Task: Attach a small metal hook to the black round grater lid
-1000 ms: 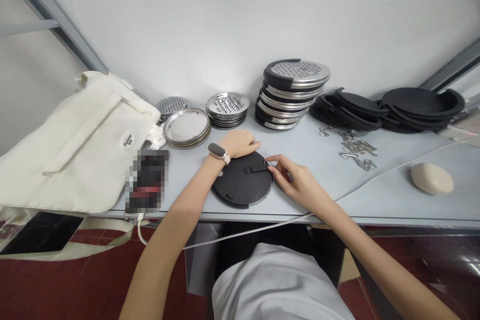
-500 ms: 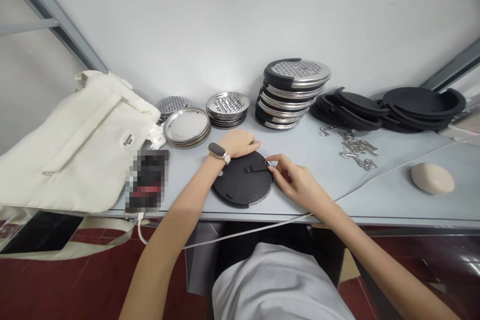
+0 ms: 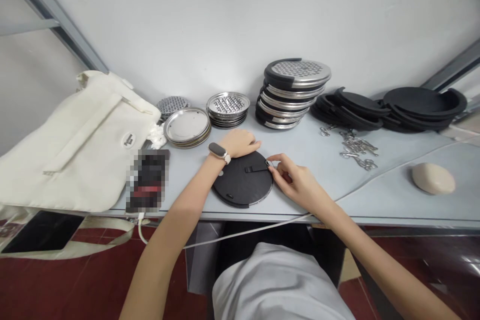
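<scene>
On the near part of the table lies a round black disc [image 3: 240, 190], flat, with a slot near its front edge. A short black strap [image 3: 256, 169] runs across it towards the right. My left hand [image 3: 240, 143], wearing a watch, rests on the disc's far edge, thumb stretched to the right and the other fingers folded over, their tips hidden. Thumb and forefinger of my right hand [image 3: 294, 177] pinch a small metal loop [image 3: 267, 163] at the strap's outer end. It is too small to make out fully.
Behind my hands stand flat metal lids [image 3: 187, 125], grater discs [image 3: 228, 105] and a tall stack [image 3: 294, 95] of metal discs in black holders. To the right are black holders [image 3: 348, 110], loose metal hooks [image 3: 358, 147], a beige rounded object [image 3: 434, 178] and a white cable [image 3: 247, 231]. A cream bag [image 3: 75, 155] and phone [image 3: 148, 180] lie left.
Almost nothing differs. Both hands keep their places on the disc and strap; the view has shifted very slightly.
</scene>
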The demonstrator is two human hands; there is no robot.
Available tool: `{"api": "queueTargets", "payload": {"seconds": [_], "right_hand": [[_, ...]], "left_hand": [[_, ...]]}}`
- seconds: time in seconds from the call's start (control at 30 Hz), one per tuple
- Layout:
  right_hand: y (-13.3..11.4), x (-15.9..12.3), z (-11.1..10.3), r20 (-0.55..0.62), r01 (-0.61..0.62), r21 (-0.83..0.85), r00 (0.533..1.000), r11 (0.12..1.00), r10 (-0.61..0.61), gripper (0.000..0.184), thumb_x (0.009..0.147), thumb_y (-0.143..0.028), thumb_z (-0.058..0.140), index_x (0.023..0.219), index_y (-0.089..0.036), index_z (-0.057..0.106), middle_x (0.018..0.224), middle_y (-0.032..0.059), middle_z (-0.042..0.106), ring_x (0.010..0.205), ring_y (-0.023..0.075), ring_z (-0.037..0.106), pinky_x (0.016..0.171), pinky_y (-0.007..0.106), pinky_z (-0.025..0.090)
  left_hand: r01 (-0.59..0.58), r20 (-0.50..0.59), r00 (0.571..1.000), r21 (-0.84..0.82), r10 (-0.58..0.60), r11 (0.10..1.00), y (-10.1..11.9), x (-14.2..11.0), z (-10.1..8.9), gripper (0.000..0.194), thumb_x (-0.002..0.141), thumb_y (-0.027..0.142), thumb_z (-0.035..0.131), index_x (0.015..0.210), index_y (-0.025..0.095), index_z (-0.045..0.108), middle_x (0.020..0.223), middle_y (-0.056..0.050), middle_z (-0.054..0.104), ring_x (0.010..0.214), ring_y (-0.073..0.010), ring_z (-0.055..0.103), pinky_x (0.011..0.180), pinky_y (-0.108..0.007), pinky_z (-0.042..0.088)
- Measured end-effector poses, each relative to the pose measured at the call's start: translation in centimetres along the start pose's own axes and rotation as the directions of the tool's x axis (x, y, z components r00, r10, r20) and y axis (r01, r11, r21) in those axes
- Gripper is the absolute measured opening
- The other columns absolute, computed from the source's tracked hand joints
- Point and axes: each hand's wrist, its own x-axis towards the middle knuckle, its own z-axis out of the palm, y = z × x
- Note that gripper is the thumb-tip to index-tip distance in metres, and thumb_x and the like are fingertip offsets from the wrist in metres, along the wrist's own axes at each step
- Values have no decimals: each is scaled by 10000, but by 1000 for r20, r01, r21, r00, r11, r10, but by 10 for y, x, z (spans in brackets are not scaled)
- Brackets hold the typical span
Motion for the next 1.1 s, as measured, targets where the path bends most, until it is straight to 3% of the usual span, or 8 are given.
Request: {"api": "queueTargets", "payload": {"seconds": [1.1], "right_hand": [[-2, 0, -1, 15, 14, -21, 1000, 1000, -13, 212, 922, -275, 370, 1103, -186, 435, 550, -82, 322, 451, 107, 404, 518, 205, 360]], "left_hand": [[-12, -27, 1000, -24, 11, 1000, 0, -2, 0, 545, 902, 499, 238, 756, 197, 667, 847, -92, 687, 769, -216, 602, 663, -314, 361]]}}
